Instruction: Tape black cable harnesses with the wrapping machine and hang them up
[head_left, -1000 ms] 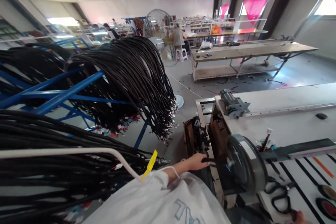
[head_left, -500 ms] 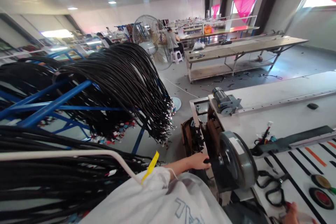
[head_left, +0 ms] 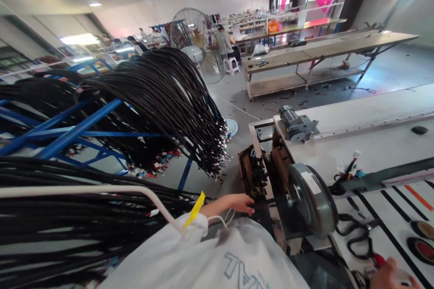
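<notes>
My left hand point(head_left: 242, 203) is closed at the end of a dark, thin strip point(head_left: 269, 207). This strip runs from the fingers toward a grey drum-shaped machine point(head_left: 310, 198) at the table's near end. At the bottom right edge, partly cut off by the frame, my right hand point(head_left: 389, 275) has curled fingers. Something clear seems to lie between them, too indistinct to name. Touching or close to its fingertips is a small red object point(head_left: 379, 260). Black-handled scissors point(head_left: 361, 239) lie just beyond that hand on the white table point(head_left: 379, 144).
Bundles of black cables point(head_left: 156, 90) hang over a blue rack point(head_left: 81, 126) on the left. Behind them stands a large fan point(head_left: 198, 47). A small motor point(head_left: 296, 123) sits at the table corner. Round tape rolls point(head_left: 422, 250) and black strips lie at right; a long bench point(head_left: 305, 58) stands farther back.
My left hand has moved left, away from the drum-shaped machine, and more of the dark strip now shows between them. The right hand has shifted slightly right. The view has tilted a little.
</notes>
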Available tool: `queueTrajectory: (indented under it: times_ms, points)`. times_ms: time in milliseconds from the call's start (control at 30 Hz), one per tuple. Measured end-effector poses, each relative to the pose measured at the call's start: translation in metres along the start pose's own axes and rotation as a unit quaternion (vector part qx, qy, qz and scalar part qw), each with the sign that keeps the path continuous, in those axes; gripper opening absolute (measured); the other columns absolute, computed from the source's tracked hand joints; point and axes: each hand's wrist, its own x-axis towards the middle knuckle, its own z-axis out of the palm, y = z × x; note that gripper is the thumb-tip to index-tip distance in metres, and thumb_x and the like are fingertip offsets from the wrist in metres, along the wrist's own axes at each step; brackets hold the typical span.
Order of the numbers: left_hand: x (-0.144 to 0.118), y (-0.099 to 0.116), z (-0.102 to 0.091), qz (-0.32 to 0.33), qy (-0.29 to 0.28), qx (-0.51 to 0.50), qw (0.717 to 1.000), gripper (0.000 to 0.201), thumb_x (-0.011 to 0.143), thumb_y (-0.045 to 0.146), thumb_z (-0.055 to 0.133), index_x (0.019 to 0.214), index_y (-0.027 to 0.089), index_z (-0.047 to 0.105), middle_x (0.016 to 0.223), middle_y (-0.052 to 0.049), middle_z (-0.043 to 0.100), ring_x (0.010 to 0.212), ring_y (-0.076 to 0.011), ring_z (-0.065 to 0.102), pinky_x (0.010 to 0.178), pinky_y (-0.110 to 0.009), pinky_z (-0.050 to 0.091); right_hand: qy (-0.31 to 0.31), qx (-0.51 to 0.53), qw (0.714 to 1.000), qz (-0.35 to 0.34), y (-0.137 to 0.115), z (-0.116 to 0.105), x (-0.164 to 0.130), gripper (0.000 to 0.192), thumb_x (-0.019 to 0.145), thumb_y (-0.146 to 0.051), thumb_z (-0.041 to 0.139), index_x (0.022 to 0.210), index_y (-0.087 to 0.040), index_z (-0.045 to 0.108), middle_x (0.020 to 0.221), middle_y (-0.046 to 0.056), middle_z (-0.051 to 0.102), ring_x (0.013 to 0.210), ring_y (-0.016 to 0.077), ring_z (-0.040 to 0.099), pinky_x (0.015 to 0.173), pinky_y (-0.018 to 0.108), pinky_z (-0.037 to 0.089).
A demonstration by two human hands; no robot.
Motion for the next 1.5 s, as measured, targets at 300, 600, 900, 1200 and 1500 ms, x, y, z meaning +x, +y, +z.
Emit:
queueTrajectory:
  times_ms: [300,600,900,1200,1500]
  points:
    - [-0.017,0.004,0.025,0.023,0.091,-0.094,0.991,0.032,0.095,0.038,0.045,0.089,0.014,0.066,0.083,-0.003,0.068,0.075,-0.0144,0.058,0.067,-0.023,0.042,0.01,-0.025,1.0,0.005,-0.019,-0.002,0.0,0.072,0.082,-0.055,0.057,0.133,-0.004,0.047,0.131,0.029,0.045,0.13,0.0445,0.037,0.111,0.059,0.031]
    - [0.0,0.037,0.015,0.098,0.132,-0.111,0.98,0.027,0.092,0.037,0.047,0.079,0.016,0.058,0.075,-0.002,0.063,0.07,-0.0158,0.056,0.069,-0.025,0.041,0.024,-0.009,1.0,0.006,-0.02,-0.003,-0.003,0.061,0.084,-0.048,0.058,0.126,-0.005,0.047,0.131,0.026,0.047,0.128,0.0399,0.037,0.11,0.053,0.028]
    - [0.028,0.068,0.004,0.133,0.124,-0.151,0.972,0.041,0.096,0.048,0.037,0.079,0.017,0.057,0.074,-0.002,0.061,0.073,-0.0154,0.056,0.073,-0.025,0.043,0.02,-0.016,1.0,0.01,-0.023,-0.005,-0.005,0.058,0.087,-0.047,0.056,0.126,-0.006,0.047,0.13,0.026,0.047,0.127,0.0406,0.038,0.108,0.054,0.03]
    - [0.042,0.075,0.018,0.112,0.158,-0.25,0.949,0.048,0.099,0.051,0.027,0.069,0.018,0.043,0.064,0.003,0.047,0.064,-0.0117,0.045,0.068,-0.025,0.04,0.041,-0.023,0.999,0.015,-0.017,-0.002,-0.002,0.055,0.086,-0.05,0.061,0.124,-0.011,0.05,0.127,0.023,0.05,0.124,0.0395,0.043,0.106,0.057,0.035]
    - [0.052,0.023,0.024,0.081,0.068,-0.168,0.98,0.031,0.086,0.044,0.059,0.078,0.014,0.061,0.07,0.0,0.061,0.068,-0.0135,0.055,0.065,-0.022,0.043,0.025,-0.033,0.999,0.01,-0.018,-0.003,0.001,0.061,0.087,-0.051,0.057,0.127,-0.007,0.045,0.124,0.027,0.046,0.124,0.0421,0.042,0.106,0.059,0.033]
